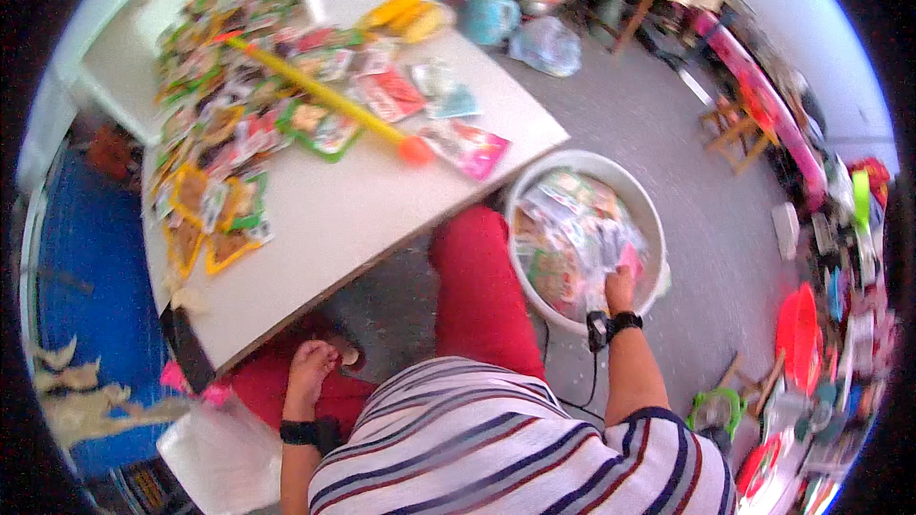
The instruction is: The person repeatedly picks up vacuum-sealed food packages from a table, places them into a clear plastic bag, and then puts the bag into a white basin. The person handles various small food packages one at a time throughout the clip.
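Note:
My right hand (621,291) reaches into a round white tub (660,229) on the floor. A small pink piece (630,260), likely a packet, is at its fingertips and appears gripped; blur hides the details. Many flat packets (565,229) in printed plastic fill the tub. Over my left thigh, my left hand (313,368) is loosely curled, with nothing visible in it. On the white table (336,229) before me lies a heap of snack-like packets (243,100). A yellow stick (315,89) with orange ends lies across them. A pink-and-white packet (469,148) lies near the table's edge.
Yellow items (404,14) sit at the table's far side. Beyond it are a light-blue container (490,16) and a clear plastic bag (547,46). A wooden stool (741,125) and a red basin (798,336) stand on the right. A black cable (594,379) hangs by my right wrist.

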Motion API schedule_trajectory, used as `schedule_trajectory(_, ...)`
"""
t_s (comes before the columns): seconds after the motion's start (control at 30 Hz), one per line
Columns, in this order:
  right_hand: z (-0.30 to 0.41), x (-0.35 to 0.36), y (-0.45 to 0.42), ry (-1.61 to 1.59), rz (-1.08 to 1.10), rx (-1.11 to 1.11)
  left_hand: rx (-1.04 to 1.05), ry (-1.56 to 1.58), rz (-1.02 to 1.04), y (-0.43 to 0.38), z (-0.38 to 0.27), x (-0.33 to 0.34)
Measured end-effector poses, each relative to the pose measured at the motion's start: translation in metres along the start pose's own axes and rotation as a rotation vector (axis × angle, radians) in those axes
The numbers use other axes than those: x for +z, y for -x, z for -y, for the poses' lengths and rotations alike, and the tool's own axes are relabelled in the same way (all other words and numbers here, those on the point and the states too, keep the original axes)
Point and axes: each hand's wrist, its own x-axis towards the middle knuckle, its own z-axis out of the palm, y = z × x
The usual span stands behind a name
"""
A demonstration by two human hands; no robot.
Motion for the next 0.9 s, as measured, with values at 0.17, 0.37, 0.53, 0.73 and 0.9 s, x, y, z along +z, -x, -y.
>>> schedule_trajectory(0.17,0.094,-0.023,0.034,0.128,-0.143,-0.353,0.128,0.007,-0.037,0.019,-0.012,-0.009)
schedule_trajectory(0.37,0.173,-0.008,0.038,-0.871,0.243,-0.340,0.375,-0.179,-0.141,0.043,-0.025,-0.027)
schedule_trajectory(0.53,0.229,0.001,0.070,-0.829,0.207,-0.726,0.554,-0.317,-0.484,0.067,-0.026,-0.065)
schedule_trajectory(0.73,0.257,0.017,0.119,-0.761,0.182,-0.943,0.543,-0.891,-1.202,0.105,-0.039,-0.134)
schedule_trajectory(0.9,0.259,0.015,0.124,-0.538,0.109,-1.044,0.449,-1.115,-1.417,0.112,-0.015,-0.206)
